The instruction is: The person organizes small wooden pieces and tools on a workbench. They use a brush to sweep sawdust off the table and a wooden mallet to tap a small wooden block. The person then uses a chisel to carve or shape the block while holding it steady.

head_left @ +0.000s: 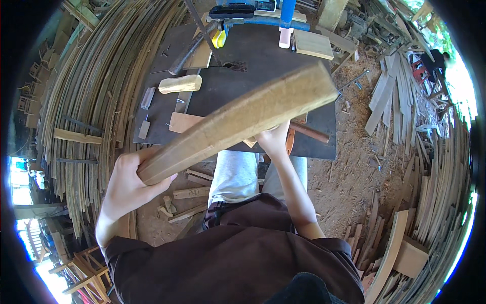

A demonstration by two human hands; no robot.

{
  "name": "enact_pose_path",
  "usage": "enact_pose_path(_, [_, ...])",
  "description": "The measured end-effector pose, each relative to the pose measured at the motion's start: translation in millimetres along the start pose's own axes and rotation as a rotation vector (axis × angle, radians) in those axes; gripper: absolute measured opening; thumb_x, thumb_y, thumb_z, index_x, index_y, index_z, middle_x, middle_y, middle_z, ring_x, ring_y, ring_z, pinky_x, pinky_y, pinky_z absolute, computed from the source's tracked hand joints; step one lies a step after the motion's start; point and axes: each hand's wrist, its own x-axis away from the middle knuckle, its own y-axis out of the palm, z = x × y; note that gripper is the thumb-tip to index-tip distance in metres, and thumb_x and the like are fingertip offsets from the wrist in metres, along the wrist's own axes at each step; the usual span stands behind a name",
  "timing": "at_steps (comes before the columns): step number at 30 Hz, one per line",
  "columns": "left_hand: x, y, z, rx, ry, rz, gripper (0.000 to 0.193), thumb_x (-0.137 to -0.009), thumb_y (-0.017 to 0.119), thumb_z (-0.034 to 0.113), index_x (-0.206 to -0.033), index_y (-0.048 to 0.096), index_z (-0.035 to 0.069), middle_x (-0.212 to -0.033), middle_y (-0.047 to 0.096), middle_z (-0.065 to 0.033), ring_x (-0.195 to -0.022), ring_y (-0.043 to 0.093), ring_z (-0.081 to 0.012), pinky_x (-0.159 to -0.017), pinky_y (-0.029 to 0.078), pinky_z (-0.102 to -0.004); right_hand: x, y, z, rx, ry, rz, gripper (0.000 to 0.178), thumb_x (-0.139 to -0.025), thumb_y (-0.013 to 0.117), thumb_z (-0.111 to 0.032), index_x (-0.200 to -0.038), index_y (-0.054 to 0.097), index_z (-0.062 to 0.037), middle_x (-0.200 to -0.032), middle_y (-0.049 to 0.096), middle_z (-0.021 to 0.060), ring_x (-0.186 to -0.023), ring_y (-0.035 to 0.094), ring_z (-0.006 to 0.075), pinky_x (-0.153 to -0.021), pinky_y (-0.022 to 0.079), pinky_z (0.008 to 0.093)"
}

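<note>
A long, thick, slightly curved wooden piece (pixel 248 116) slants across the view, raised above the dark work table (pixel 263 50). My left hand (pixel 134 175) is wrapped round its near left end, thumb along the lower side. Close against the underside near the middle is my right hand (pixel 273 138); the wood hides its fingers, so I cannot tell their grip. Beside that hand, partly covered, lie a brown rod (pixel 310 133) and an orange curved part (pixel 290 142). A thin board (pixel 183 122) shows beneath the wooden piece.
On the table are a pale wood block (pixel 180 84), a hammer-like tool (pixel 190 53), a flat board (pixel 313 44) and a blue metal frame (pixel 286 15). Long strips of wood (pixel 101 86) are stacked at left. Offcuts (pixel 192 193) and shavings litter the floor.
</note>
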Motion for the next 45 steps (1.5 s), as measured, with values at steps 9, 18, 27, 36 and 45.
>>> enact_pose_path(9, [-11,-5,-2,0.075,-0.155,-0.14,0.033,-0.073,0.074,0.018,-0.091,0.065,-0.008,-0.071,0.066,-0.0142,-0.066,0.062,-0.0125,-0.064,0.048,-0.0297,1,-8,5,0.104,0.158,-0.153,0.011,-0.07,0.07,-0.005,-0.074,0.064,0.0025,-0.063,0.064,0.0072,-0.058,0.061,0.0082,-0.055,0.047,0.0245])
enact_pose_path(18, [1,-8,11,0.042,0.01,-0.051,0.033,-0.072,0.074,0.019,-0.089,0.065,-0.008,-0.07,0.066,-0.0168,-0.065,0.063,-0.0142,-0.062,0.048,-0.0309,3,0,0,-0.013,0.091,0.008,0.011,-0.07,0.069,-0.003,-0.067,0.058,0.0007,-0.058,0.059,0.0026,-0.055,0.056,0.008,-0.053,0.045,0.024])
enact_pose_path(27, [4,-7,12,0.124,-0.031,-0.034,0.032,-0.072,0.074,0.019,-0.088,0.066,-0.008,-0.066,0.064,-0.0146,-0.062,0.06,-0.0117,-0.06,0.047,-0.0299,4,-5,-3,-0.011,0.136,-0.013,0.01,-0.07,0.069,-0.002,-0.068,0.059,0.0016,-0.061,0.063,0.003,-0.057,0.058,0.0074,-0.055,0.046,0.0242])
enact_pose_path(36, [-5,7,-1,0.203,-0.298,-0.223,0.043,-0.071,0.079,0.025,-0.091,0.063,-0.011,-0.065,0.062,-0.0088,-0.056,0.058,-0.0121,-0.052,0.045,-0.0281,6,-8,5,0.072,-0.068,-0.087,0.01,-0.071,0.067,-0.001,-0.067,0.058,0.0002,-0.056,0.059,0.0032,-0.052,0.056,0.0053,-0.049,0.042,0.0216])
enact_pose_path(45, [-22,96,-39,0.334,-0.338,0.014,0.045,-0.072,0.081,0.034,-0.078,0.065,-0.008,-0.057,0.06,-0.0039,-0.046,0.055,-0.0077,-0.042,0.042,-0.0275,18,-25,6,-0.105,0.217,-0.023,0.007,-0.074,0.061,0.007,-0.072,0.057,0.0016,-0.063,0.06,0.0041,-0.056,0.054,0.0068,-0.053,0.043,0.022])
